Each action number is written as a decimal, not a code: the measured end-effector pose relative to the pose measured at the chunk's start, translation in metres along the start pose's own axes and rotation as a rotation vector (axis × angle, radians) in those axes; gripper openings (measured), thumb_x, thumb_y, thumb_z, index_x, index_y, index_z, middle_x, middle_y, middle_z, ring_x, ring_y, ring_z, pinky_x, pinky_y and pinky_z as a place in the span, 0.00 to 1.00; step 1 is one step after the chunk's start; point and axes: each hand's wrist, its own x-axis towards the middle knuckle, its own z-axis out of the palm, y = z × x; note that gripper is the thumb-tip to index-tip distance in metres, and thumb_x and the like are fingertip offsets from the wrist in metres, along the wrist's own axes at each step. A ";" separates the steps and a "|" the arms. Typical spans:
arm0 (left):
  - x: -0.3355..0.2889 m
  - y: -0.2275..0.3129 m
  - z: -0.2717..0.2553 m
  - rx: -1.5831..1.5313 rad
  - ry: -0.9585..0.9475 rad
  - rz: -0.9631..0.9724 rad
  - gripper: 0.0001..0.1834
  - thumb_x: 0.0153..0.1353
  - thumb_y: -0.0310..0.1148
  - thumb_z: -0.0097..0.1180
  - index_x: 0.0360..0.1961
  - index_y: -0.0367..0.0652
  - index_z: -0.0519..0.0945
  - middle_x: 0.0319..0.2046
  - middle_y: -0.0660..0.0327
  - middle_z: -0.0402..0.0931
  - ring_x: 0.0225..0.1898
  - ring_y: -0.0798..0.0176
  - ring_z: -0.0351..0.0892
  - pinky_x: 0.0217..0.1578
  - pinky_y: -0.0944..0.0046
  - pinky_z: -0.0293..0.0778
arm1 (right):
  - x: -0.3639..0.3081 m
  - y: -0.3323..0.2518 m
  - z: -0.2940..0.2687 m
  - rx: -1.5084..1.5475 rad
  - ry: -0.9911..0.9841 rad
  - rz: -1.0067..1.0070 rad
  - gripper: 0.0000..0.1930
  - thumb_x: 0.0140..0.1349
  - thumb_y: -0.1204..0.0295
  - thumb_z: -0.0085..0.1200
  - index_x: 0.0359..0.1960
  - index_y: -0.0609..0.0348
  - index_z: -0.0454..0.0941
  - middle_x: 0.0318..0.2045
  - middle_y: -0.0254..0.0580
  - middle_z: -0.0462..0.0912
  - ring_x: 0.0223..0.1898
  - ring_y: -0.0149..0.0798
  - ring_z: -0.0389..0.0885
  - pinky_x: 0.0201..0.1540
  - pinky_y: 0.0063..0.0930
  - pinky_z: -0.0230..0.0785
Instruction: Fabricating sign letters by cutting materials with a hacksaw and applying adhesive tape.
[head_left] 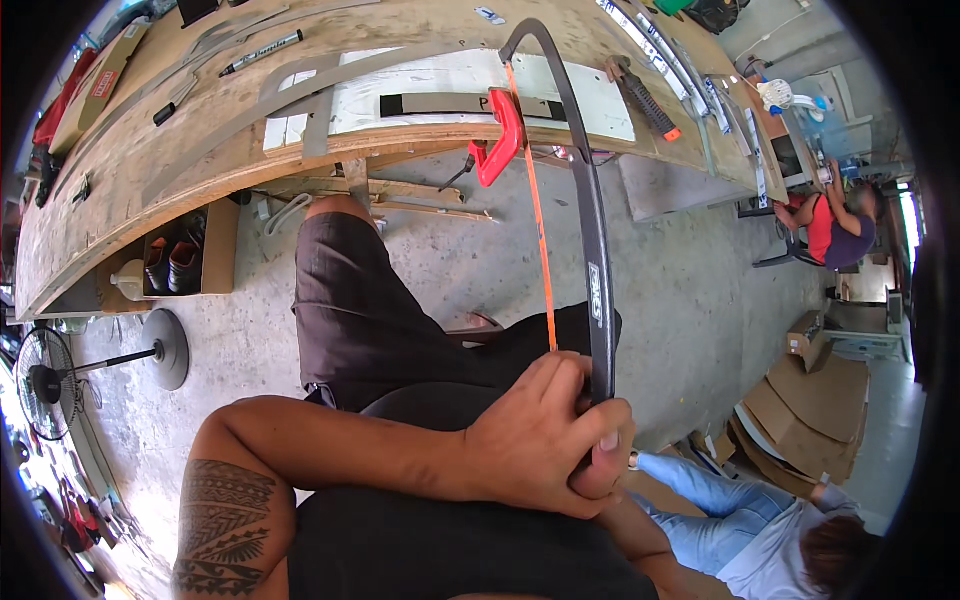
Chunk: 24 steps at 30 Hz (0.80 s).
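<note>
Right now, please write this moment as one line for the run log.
hands: left hand over right hand, both gripping hacksaw handle | blade: orange, at strip held by red clamp | surface: wooden workbench

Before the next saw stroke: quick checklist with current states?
1. Both hands on the handle: ok. Left hand wraps over the right hand at the hacksaw grip.
2. Orange blade seated in the frame: ok, it runs straight between the ends.
3. Workpiece held: ok, a red clamp grips the workbench edge beside the blade.
4. Blade on the cut line: cannot tell, too small.
5. Leg away from the blade: ok, it sits left of it.
6. Bystanders: ok, seated person is off to the right.
</note>
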 end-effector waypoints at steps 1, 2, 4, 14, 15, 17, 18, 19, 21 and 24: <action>0.000 -0.001 -0.001 -0.019 0.016 0.004 0.45 0.39 0.49 0.77 0.54 0.38 0.69 0.47 0.50 0.68 0.47 0.41 0.66 0.49 0.48 0.71 | 0.006 0.001 0.003 0.006 -0.001 0.003 0.18 0.74 0.60 0.40 0.36 0.62 0.75 0.30 0.42 0.78 0.30 0.33 0.75 0.31 0.33 0.67; 0.002 -0.006 -0.002 -0.013 0.019 0.000 0.45 0.39 0.49 0.77 0.54 0.38 0.69 0.47 0.50 0.68 0.47 0.41 0.66 0.49 0.48 0.71 | 0.011 0.003 0.007 0.015 -0.003 0.004 0.18 0.74 0.60 0.40 0.35 0.62 0.75 0.29 0.42 0.78 0.29 0.33 0.75 0.30 0.33 0.67; 0.024 -0.020 -0.008 0.022 0.017 0.015 0.44 0.41 0.48 0.76 0.55 0.39 0.69 0.48 0.48 0.68 0.48 0.42 0.66 0.51 0.48 0.71 | 0.022 -0.006 -0.002 -0.027 0.038 0.002 0.19 0.74 0.59 0.40 0.34 0.63 0.75 0.26 0.43 0.78 0.28 0.33 0.76 0.28 0.34 0.66; 0.100 -0.075 -0.065 0.137 0.104 -0.108 0.43 0.44 0.46 0.73 0.57 0.35 0.66 0.49 0.45 0.69 0.49 0.38 0.71 0.52 0.47 0.72 | 0.058 -0.005 0.021 -0.136 0.008 -0.313 0.21 0.72 0.58 0.41 0.31 0.64 0.76 0.20 0.44 0.78 0.22 0.36 0.77 0.23 0.35 0.65; 0.098 -0.072 -0.062 0.136 0.102 -0.105 0.43 0.44 0.46 0.73 0.57 0.35 0.66 0.49 0.45 0.69 0.49 0.38 0.71 0.52 0.47 0.72 | 0.053 -0.006 0.017 -0.138 0.011 -0.314 0.21 0.72 0.58 0.41 0.31 0.64 0.76 0.20 0.44 0.78 0.22 0.36 0.77 0.23 0.35 0.65; 0.084 -0.062 -0.051 0.166 0.117 0.028 0.41 0.43 0.46 0.71 0.55 0.37 0.68 0.47 0.45 0.71 0.49 0.40 0.71 0.51 0.47 0.73 | 0.028 -0.019 0.009 0.097 -0.005 -0.087 0.20 0.72 0.58 0.42 0.30 0.63 0.73 0.19 0.43 0.77 0.21 0.38 0.77 0.23 0.35 0.65; 0.074 -0.055 -0.045 0.185 0.126 0.089 0.39 0.43 0.46 0.70 0.54 0.38 0.69 0.46 0.46 0.71 0.49 0.41 0.71 0.51 0.47 0.73 | 0.013 -0.026 0.007 0.219 -0.016 0.028 0.20 0.71 0.58 0.42 0.29 0.63 0.72 0.19 0.43 0.76 0.21 0.39 0.77 0.24 0.35 0.65; 0.060 -0.048 -0.035 0.190 0.099 0.048 0.39 0.43 0.47 0.70 0.54 0.39 0.69 0.46 0.46 0.71 0.48 0.41 0.70 0.51 0.47 0.73 | -0.012 -0.026 -0.001 0.220 -0.022 0.034 0.20 0.71 0.58 0.42 0.29 0.63 0.72 0.19 0.43 0.76 0.21 0.39 0.77 0.24 0.35 0.65; 0.025 -0.024 -0.012 0.166 0.073 0.000 0.38 0.43 0.46 0.71 0.53 0.39 0.70 0.45 0.48 0.70 0.46 0.41 0.70 0.50 0.47 0.73 | -0.080 -0.019 -0.031 0.007 -0.060 -0.031 0.17 0.72 0.61 0.41 0.37 0.61 0.76 0.26 0.45 0.80 0.27 0.43 0.81 0.29 0.38 0.71; 0.001 0.002 0.002 0.075 0.047 -0.010 0.38 0.43 0.46 0.71 0.53 0.40 0.70 0.44 0.48 0.69 0.45 0.41 0.69 0.49 0.47 0.73 | -0.095 -0.018 -0.044 -0.169 -0.056 -0.044 0.16 0.72 0.62 0.40 0.41 0.60 0.78 0.29 0.46 0.82 0.31 0.45 0.83 0.32 0.39 0.75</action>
